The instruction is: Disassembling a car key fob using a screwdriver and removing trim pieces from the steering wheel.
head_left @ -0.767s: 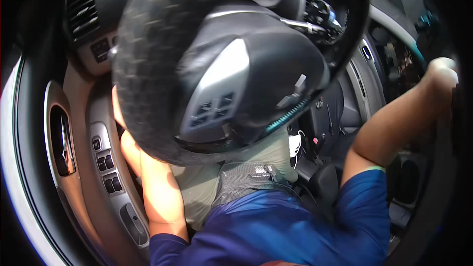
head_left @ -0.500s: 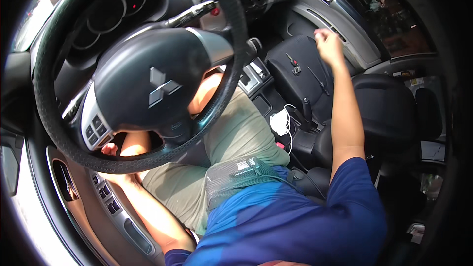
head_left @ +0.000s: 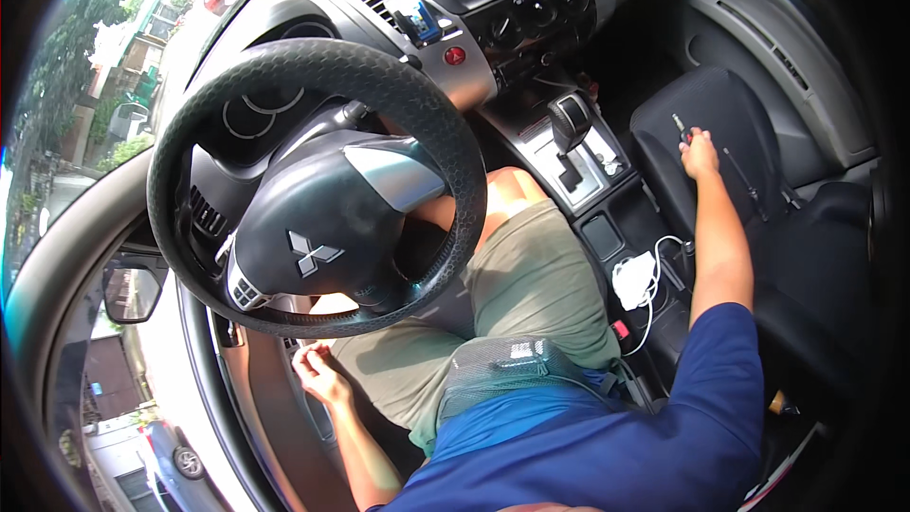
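Over the front passenger seat (head_left: 749, 109), my right hand (head_left: 701, 156) is closed on a car key (head_left: 678, 121). The metal part juts out beyond my fingers, while the dark fob is mostly covered by them. Beside that hand, a thin dark rod-like item (head_left: 741, 175) lies on the seat cushion; its kind is too small to make out. My left hand (head_left: 322, 377) hovers low by the driver's door, below the steering wheel (head_left: 319, 52). Its fingers are loosely bent and slightly apart, and nothing shows in them.
Between the seats, the gear lever (head_left: 571, 121) rises from the console. A white charger with a coiled cable (head_left: 633, 282) rests behind it. A phone-like device (head_left: 415, 19) is mounted beside the dash vent. A grey mesh pouch (head_left: 502, 370) sits on my lap.
My right hand has come from the seat's far edge onto the key and now grips it. My left hand has drawn back from behind the wheel rim. The view has shifted.
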`<state>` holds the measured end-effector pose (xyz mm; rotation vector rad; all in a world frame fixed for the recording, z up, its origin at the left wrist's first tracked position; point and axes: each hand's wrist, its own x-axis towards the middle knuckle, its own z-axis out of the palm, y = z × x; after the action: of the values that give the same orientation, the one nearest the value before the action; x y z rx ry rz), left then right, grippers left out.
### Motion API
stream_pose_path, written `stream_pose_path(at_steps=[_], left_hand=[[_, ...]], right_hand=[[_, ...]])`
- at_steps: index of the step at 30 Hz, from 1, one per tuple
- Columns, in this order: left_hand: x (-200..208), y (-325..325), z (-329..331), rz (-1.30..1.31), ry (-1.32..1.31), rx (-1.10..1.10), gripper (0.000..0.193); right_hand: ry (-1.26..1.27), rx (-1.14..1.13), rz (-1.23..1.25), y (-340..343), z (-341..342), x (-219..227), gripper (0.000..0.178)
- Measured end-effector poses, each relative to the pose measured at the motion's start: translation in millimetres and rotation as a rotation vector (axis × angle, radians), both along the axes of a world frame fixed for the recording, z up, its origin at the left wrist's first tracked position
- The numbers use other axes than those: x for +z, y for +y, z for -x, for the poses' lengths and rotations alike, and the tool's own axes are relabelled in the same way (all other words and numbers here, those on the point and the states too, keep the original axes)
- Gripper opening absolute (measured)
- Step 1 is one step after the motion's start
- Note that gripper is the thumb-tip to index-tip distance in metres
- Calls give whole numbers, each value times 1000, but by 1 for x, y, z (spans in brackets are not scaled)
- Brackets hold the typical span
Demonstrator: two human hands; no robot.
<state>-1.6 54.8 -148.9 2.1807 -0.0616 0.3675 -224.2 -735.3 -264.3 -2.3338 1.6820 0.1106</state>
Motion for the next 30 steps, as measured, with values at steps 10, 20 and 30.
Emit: stream_pose_path(at_steps=[10,20,30], left_hand=[[94,-37,-56,191,-258,76,33],[156,-76,-126,-160,-404,-147,62],[160,-73,-119,-240,-388,1,54]], right_hand=[[-904,597,11,100,-26,161,46],[-1187,900,-432,256,-226,142,35],[-1037,821,-704,295,-291,126,37]])
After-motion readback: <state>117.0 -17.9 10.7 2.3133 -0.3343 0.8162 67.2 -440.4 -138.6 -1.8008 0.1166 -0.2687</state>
